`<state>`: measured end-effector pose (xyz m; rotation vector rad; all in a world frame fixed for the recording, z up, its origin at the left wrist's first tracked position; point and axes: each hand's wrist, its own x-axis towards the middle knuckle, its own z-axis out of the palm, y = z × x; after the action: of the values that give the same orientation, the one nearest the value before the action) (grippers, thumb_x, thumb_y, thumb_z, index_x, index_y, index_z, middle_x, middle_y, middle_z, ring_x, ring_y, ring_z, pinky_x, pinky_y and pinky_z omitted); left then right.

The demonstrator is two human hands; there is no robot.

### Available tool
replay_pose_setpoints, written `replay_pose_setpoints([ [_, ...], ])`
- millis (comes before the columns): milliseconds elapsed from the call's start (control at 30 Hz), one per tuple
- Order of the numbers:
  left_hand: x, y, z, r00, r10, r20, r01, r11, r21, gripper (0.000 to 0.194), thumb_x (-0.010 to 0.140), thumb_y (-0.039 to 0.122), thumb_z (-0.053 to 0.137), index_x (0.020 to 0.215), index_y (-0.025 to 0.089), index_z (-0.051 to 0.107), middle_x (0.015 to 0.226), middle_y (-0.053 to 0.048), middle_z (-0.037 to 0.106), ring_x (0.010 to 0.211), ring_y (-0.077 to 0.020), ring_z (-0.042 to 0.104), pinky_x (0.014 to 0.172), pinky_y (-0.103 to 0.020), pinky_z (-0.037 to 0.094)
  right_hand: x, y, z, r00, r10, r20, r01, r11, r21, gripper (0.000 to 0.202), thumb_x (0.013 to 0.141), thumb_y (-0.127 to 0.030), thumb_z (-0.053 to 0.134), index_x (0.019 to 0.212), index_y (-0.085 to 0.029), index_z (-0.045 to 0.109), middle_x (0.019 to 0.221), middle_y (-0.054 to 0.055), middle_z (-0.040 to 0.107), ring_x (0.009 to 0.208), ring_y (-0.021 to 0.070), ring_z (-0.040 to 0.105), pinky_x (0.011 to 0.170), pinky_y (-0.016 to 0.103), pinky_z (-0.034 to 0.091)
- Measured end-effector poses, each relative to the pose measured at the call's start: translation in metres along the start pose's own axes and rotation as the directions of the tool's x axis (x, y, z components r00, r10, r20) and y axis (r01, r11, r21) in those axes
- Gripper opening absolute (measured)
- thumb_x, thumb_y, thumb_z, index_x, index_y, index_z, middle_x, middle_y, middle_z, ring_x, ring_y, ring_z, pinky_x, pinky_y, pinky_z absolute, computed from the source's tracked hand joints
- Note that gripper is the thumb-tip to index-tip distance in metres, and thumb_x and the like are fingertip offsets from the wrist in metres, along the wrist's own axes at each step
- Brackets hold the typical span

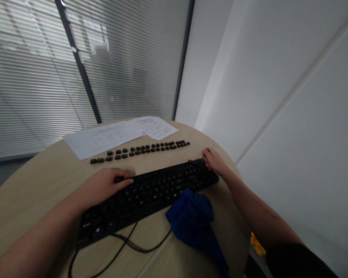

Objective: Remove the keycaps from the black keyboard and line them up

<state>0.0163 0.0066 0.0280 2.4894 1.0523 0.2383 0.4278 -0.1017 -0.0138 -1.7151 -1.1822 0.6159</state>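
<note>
A black keyboard (150,190) lies slantwise across the round table. My left hand (106,185) grips its far edge left of the middle, thumb on top and fingers over the back. At the keyboard's far right corner my right hand (213,160) is closed in a pinch; a small dark thing shows at the fingertips, too small to name. Beside those fingers, a thin dark wire-like piece (195,161) rests along the keyboard's back edge. Loose black keycaps (145,150) stand in two rows behind the keyboard. A blue cloth (191,216) touches the keyboard's near edge.
Printed paper sheets (113,135) lie at the table's far side. A black cable (142,250) loops in front of the keyboard. The wooden table (31,193) stands near a white wall (278,96) and a glass partition with blinds (127,77). Something yellow (257,244) shows below the table's right edge.
</note>
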Motion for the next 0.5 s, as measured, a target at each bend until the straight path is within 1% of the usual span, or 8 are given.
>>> replay_pose_setpoints([
  [67,0.0,-0.001,0.001,1.0,-0.005,-0.004,0.005,1.0,-0.002,0.043,0.086,0.059,0.056,0.092,0.024,0.08,0.092,-0.007,0.078,0.086,-0.0265,0.07,0.08,-0.036,0.049,-0.001,0.0,0.0,1.0,-0.012,0.012,0.012,1.0,-0.029,0.023,0.093,-0.045,0.043,0.083,-0.025,0.046,0.049,-0.009,0.039,0.039,0.012,0.039,0.039,0.022,0.032],
  [133,0.001,-0.003,0.001,1.0,-0.014,-0.006,0.014,1.0,-0.006,0.044,0.085,0.059,0.056,0.094,0.024,0.08,0.094,-0.007,0.079,0.086,-0.0263,0.07,0.081,-0.036,0.05,-0.004,0.001,-0.001,0.998,-0.057,0.007,0.057,0.995,-0.08,0.023,0.094,-0.044,0.045,0.083,-0.025,0.049,0.052,-0.006,0.045,0.045,0.0137,0.045,0.045,0.024,0.036],
  [200,0.001,-0.004,0.002,1.0,-0.023,-0.002,0.023,1.0,-0.008,0.044,0.086,0.059,0.056,0.096,0.023,0.08,0.095,-0.007,0.078,0.087,-0.0263,0.07,0.081,-0.036,0.05,-0.007,0.002,-0.001,0.988,-0.154,-0.016,0.147,0.969,-0.196,0.024,0.095,-0.043,0.044,0.083,-0.024,0.051,0.059,-0.002,0.052,0.055,0.0168,0.053,0.055,0.027,0.041],
  [300,0.002,-0.004,0.003,1.0,-0.031,0.005,0.031,1.0,0.004,0.045,0.085,0.059,0.055,0.095,0.023,0.08,0.093,-0.007,0.078,0.087,-0.0269,0.07,0.081,-0.036,0.05,-0.011,0.004,0.001,0.951,-0.309,-0.018,0.277,0.875,-0.397,0.024,0.097,-0.039,0.04,0.085,-0.023,0.052,0.071,0.005,0.062,0.071,0.022,0.061,0.068,0.031,0.044],
  [367,0.003,-0.004,0.003,1.0,-0.03,0.01,0.03,1.0,0.009,0.045,0.085,0.06,0.056,0.094,0.023,0.08,0.092,-0.007,0.078,0.085,-0.027,0.07,0.08,-0.036,0.05,-0.013,0.006,0.003,0.94,-0.341,-0.009,0.3,0.839,-0.455,0.023,0.097,-0.037,0.038,0.087,-0.022,0.053,0.075,0.008,0.065,0.074,0.024,0.064,0.071,0.033,0.044],
  [500,0.004,-0.005,0.004,1.0,-0.02,0.012,0.019,1.0,0.017,0.045,0.087,0.059,0.055,0.095,0.023,0.079,0.092,-0.006,0.078,0.085,-0.0265,0.07,0.08,-0.036,0.049,-0.014,0.011,0.006,0.935,-0.353,-0.017,0.301,0.82,-0.486,0.024,0.099,-0.036,0.037,0.089,-0.022,0.054,0.075,0.009,0.067,0.073,0.0253,0.065,0.071,0.034,0.045],
])
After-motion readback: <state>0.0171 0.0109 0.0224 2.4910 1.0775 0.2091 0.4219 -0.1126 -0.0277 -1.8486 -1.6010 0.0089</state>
